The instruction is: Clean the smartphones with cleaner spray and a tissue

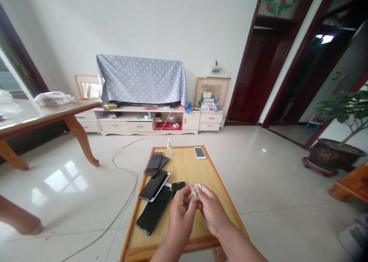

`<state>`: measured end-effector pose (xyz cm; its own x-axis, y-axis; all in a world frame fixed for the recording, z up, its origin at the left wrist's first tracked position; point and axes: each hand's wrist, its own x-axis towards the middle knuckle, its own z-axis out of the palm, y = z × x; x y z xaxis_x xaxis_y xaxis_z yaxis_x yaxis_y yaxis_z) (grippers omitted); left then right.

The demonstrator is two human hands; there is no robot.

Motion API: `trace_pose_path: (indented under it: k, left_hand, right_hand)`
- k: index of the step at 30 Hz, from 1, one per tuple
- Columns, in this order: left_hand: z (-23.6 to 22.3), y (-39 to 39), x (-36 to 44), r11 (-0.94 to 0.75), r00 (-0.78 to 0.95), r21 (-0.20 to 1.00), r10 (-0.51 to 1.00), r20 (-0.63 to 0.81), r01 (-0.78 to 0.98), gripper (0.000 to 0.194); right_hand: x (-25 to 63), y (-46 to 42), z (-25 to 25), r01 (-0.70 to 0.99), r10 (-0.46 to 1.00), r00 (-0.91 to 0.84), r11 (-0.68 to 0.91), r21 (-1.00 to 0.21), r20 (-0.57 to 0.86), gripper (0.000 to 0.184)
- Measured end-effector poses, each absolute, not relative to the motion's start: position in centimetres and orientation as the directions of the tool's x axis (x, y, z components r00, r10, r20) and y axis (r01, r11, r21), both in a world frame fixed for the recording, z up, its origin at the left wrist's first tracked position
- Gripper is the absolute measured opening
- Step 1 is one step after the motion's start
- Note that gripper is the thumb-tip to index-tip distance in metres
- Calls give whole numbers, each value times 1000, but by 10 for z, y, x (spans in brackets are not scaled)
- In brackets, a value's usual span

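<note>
Above the small wooden table (198,231), my two hands meet close together. A crumpled white tissue or cloth (197,191) is pinched between the thumb and fingers of my right hand (211,210). My left hand (181,213) has its fingers curled, with the thumb against the right hand near the tissue; whatever its fingers hold is hidden. Just behind it lies a small black phone (178,186). To the left are a large black phone (154,212) and a dark phone (152,185) on top of white ones. A white phone (199,153) lies at the far right.
A small clear spray bottle (169,148) stands at the table's far edge, near a blurred-out dark item (155,164). A cable (126,200) crosses the floor at left. A larger wooden table (69,110), a white cabinet (138,126) and a potted plant (336,154) stand around.
</note>
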<state>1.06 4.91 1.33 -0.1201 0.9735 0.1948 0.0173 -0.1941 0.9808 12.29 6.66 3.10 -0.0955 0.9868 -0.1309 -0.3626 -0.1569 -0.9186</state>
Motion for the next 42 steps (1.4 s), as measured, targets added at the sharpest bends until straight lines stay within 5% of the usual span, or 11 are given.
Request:
trace_pose_path:
  k: [8, 18, 23, 29, 32, 36, 42]
  left_hand:
    - [23, 42, 9, -265, -8, 940, 962, 273, 214, 40]
    - [6, 56, 1, -138, -171, 988, 974, 147, 66, 36]
    - [13, 59, -6, -88, -195, 994, 978, 73, -70, 36]
    - [21, 57, -7, -51, -136, 994, 990, 38, -96, 40]
    - [18, 56, -8, -111, -58, 994, 992, 111, 11, 37]
    - [6, 55, -11, -89, -136, 955, 982, 132, 284, 34]
    - [-14, 47, -11, -160, -30, 619, 958, 285, 768, 40]
  right_hand:
    - [126, 75, 26, -339, 980, 105, -124, -933, -169, 56]
    - [127, 70, 32, -487, 958, -203, -279, -828, -203, 68]
    - [129, 68, 34, -407, 950, -171, -311, -859, -263, 73]
    - [127, 60, 29, -91, 979, -204, -25, -996, -6, 66]
    - [128, 66, 24, 66, 986, -122, 119, -991, 111, 54]
    - [137, 78, 18, 129, 997, 36, 70, -989, 75, 52]
    - [136, 88, 10, 16, 986, 163, 25, -1000, 27, 52]
